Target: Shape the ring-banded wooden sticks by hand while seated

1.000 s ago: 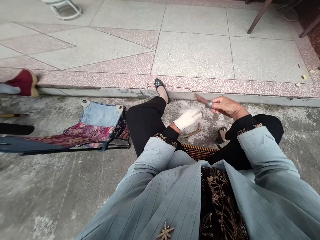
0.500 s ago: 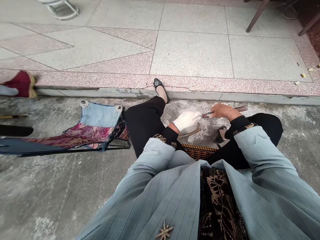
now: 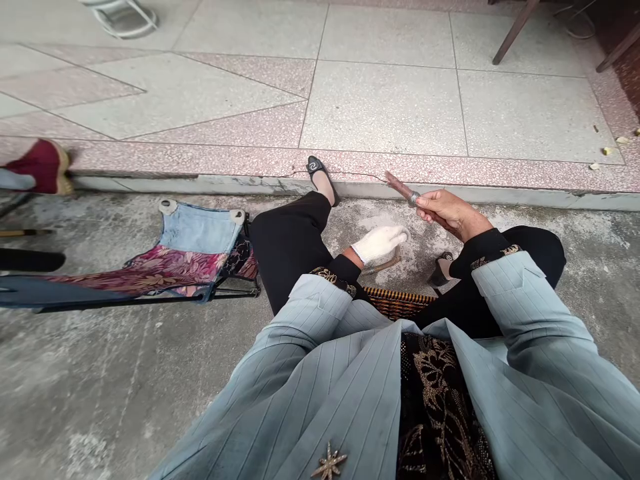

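Observation:
My right hand (image 3: 445, 212) is bare and closed round a reddish-brown wooden stick (image 3: 400, 187) with grey wire wound about it. The stick's free end points up and left, over the step edge; the rest is hidden in my fingers. Lower and to the left is my left hand (image 3: 379, 244), in a white knitted glove (image 3: 373, 245), its fingers curled together; I cannot see whether anything is inside. Just below the glove shows a curved brown stick-like piece (image 3: 385, 265), partly hidden by the hand; I cannot tell whether the two touch.
A woven basket-like edge (image 3: 400, 303) shows between my legs. To the left stands a low folding chair (image 3: 200, 230) of denim and flowered cloth. Another person's red shoe (image 3: 45, 167) is at far left. A raised tiled step (image 3: 380, 107) runs across ahead, with wooden legs (image 3: 515, 32) beyond.
The wire-wound stick has left the gloved hand and swung up in my right hand, its end now pointing up and left. My left hand has stayed low with fingers curled.

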A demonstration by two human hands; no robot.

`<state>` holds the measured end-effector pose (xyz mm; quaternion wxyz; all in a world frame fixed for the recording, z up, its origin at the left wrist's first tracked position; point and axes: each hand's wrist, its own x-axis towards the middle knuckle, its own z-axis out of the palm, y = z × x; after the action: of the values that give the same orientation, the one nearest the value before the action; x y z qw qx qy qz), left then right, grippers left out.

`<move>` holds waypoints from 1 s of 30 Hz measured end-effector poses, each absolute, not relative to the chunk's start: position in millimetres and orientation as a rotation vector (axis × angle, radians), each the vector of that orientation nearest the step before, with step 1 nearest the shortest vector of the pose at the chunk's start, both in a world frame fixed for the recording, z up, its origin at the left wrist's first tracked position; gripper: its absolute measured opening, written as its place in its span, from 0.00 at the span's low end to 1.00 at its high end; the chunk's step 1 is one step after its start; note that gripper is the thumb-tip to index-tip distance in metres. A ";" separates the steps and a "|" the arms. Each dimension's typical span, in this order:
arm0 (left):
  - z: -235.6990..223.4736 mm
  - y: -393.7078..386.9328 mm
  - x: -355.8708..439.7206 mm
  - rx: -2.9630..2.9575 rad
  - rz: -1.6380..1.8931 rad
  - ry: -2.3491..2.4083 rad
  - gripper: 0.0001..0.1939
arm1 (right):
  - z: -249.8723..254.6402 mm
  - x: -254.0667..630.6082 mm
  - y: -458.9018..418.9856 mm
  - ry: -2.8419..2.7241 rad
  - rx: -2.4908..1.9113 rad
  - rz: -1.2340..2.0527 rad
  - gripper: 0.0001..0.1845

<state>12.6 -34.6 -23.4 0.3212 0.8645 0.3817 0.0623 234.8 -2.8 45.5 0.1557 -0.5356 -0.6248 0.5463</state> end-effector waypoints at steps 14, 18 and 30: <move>-14.5 -26.8 1.9 2.204 0.265 0.918 0.19 | 33.1 230.9 -1.9 -2.579 -1.607 1.881 0.18; -21.8 -25.6 3.7 2.060 0.383 0.868 0.18 | 44.0 234.0 -1.7 -2.466 -1.232 2.117 0.21; -29.2 -37.2 15.3 2.110 0.250 0.857 0.20 | 44.1 233.9 0.9 -1.574 -1.852 1.507 0.18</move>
<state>15.3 -37.2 -29.2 0.4127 0.8389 0.3407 0.0993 233.9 0.9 44.1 0.1404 -0.6412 -0.5451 0.5217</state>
